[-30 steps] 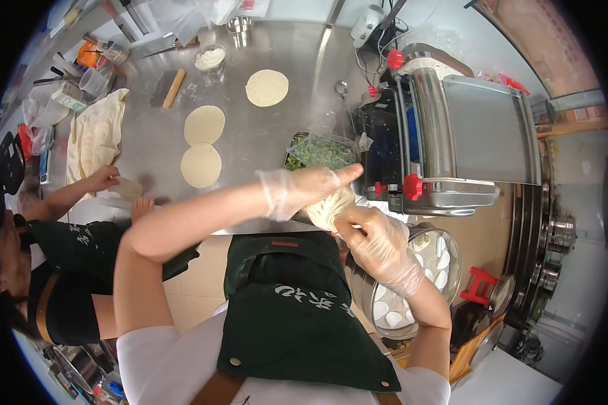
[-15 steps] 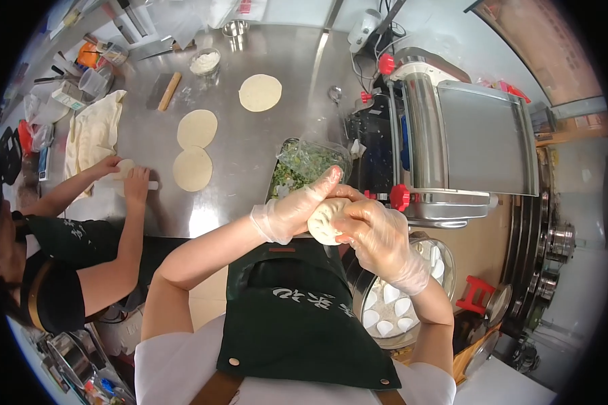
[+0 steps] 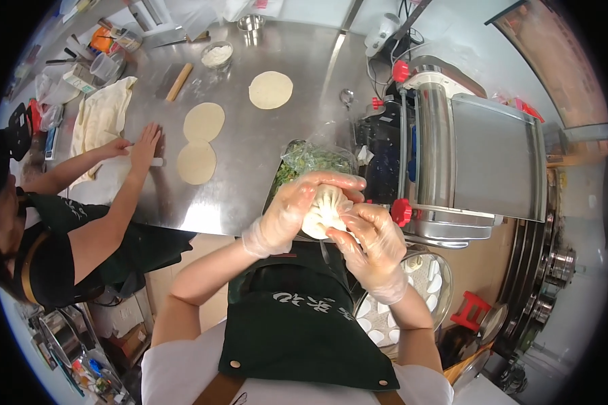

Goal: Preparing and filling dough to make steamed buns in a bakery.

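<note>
A professional kitchen for dough foods. A broad steel worktable [image 3: 243,182] is carrying thin dough rounds [image 3: 204,122], a bowl [image 3: 217,67] of white powder [image 3: 217,54] and a wooden-handled scraper [image 3: 179,82]. At its right end a machine [image 3: 434,128] with metal rollers and red knobs [image 3: 401,212] is standing, and chopped greens [image 3: 285,177] are lying near the front edge. Below, a round tray [image 3: 446,297] is holding white paper pieces [image 3: 434,283]; farther right, metal pots [image 3: 561,260] are standing along a rack. Two people are working in dark green aprons [image 3: 304,337]: the co-worker [image 3: 94,250], at left, is leaning over a pale rolling pin [image 3: 157,162], while the camera wearer's gloved left hand [image 3: 284,209] and gloved right hand [image 3: 371,243] are holding a pleated bun [image 3: 324,210].
</note>
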